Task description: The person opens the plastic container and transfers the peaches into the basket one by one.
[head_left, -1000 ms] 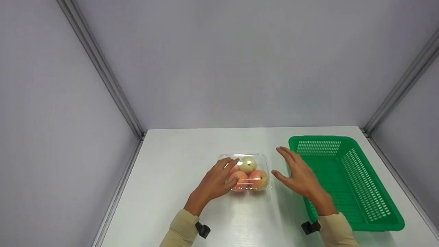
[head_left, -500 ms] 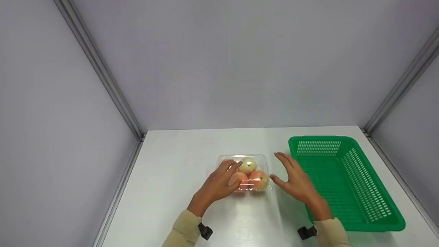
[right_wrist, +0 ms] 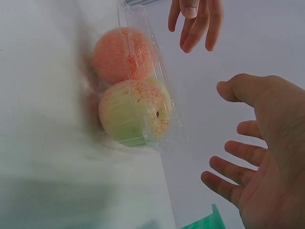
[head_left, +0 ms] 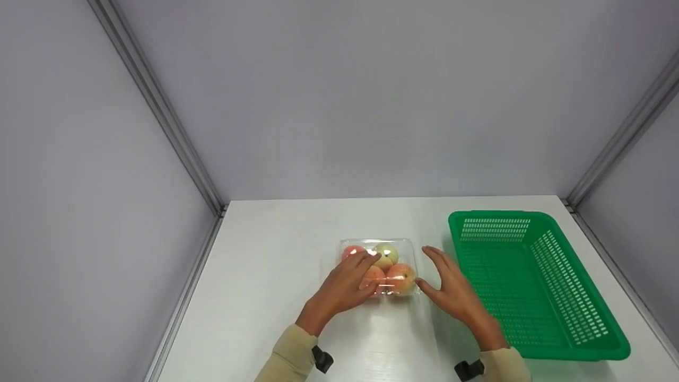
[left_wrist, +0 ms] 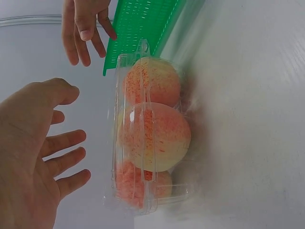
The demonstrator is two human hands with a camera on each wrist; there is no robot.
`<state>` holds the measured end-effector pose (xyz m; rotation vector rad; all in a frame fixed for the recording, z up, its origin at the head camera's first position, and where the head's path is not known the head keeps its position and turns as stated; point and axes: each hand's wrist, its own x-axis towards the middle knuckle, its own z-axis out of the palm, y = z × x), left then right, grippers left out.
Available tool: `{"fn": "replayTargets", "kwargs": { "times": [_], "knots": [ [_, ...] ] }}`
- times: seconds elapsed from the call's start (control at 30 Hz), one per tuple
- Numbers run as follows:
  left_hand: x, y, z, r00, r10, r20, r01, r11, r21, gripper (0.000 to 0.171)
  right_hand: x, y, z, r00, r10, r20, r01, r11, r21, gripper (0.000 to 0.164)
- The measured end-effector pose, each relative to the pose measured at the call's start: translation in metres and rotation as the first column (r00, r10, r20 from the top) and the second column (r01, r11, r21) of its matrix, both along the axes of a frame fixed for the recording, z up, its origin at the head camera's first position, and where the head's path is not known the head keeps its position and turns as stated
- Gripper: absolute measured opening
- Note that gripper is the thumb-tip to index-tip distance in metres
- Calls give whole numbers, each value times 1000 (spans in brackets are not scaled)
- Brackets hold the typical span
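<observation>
A clear plastic clamshell box sits on the white table with several peaches inside, its lid down. One peach looks pale yellow-green, while the front right peach is blushed red. My left hand hovers above the left part of the box, fingers spread, overlapping it in the head view. Seen from the left wrist, a gap separates that hand from the lid. My right hand is held off the box's right side, thumb and fingers apart, holding nothing.
To the right stands a green perforated plastic basket, its left wall close beside my right hand. A grey wall rises behind the table, and side panels with metal corner rails border it left and right.
My left hand has shifted slightly right over the box. My right hand has come left and toward me, nearer the box's right side. Box and basket keep their places.
</observation>
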<state>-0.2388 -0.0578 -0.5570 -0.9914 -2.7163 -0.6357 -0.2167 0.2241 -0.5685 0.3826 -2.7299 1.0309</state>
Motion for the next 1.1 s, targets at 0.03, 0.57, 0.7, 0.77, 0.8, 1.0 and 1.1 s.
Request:
{"fn": "replayTargets", "kwargs": {
  "times": [0.03, 0.57, 0.7, 0.77, 0.8, 1.0, 1.1],
  "knots": [
    [0, 1, 0, 1000, 0, -2, 0, 1000, -5, 57, 0, -1, -1, 1000, -1, 2, 1, 1000, -4, 73],
    [-5, 15, -8, 992, 5, -127, -12, 999, -49, 45, -1, -10, -14, 997, -5, 83, 13, 996, -93, 70],
    [-8, 20, -9, 992, -11, -125, 5, 999, -46, 44, 0, -10, -17, 998, -6, 63, 13, 994, -112, 69],
    [-9, 21, -10, 992, -12, -122, 6, 999, -51, 44, 0, -11, -18, 998, -4, 61, 11, 993, -116, 69],
    [-9, 22, -10, 993, -11, -116, 4, 998, -55, 43, 0, -11, -19, 998, -4, 62, 11, 993, -116, 69],
    [-9, 25, -12, 997, -2, -78, -3, 997, -73, 45, 0, -12, -25, 997, -10, 75, 19, 994, -110, 70],
    [-9, 27, -13, 996, -7, -90, 1, 998, -71, 43, 0, -13, -28, 997, -12, 76, 20, 994, -108, 70]
  ]
}}
